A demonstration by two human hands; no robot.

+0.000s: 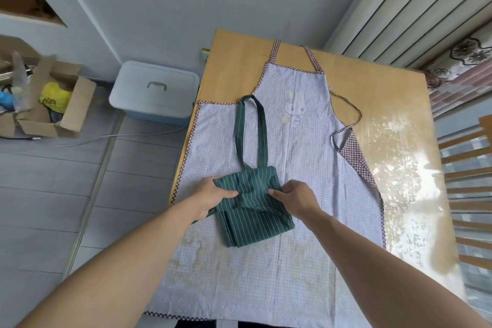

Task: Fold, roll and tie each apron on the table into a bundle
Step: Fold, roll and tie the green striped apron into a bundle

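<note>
- We stand at the near end of a wooden table, both arms reaching forward over it
- A pale checked apron lies spread flat, bib at the far end, covering most of the table's left and middle; its neck strap and a side tie trail loose toward the right
- On top of it, near the middle, sits the green striped apron, already folded into a narrow stack; its neck loop stretches away from us toward the bib
- Our left hand grips the left edge of the green fold, thumb tucked over the cloth
- Our right hand pinches the right side of the same fold, fingers curled into the fabric
- The far part of the stack looks doubled over or bunched between our hands; the near part lies flat toward us
- We judge the step in hand as the start of the roll, folding done, tying not yet begun
- The next move calls for even pressure from both hands so the roll stays tight and square, with the loop kept free for the tie
- Risk as we read it: dragging the pale apron underneath and wrinkling it
- The pale apron is untouched, so we judge the task well short of half
- On the floor to the left: a lidded plastic bin and an open cardboard box
</note>
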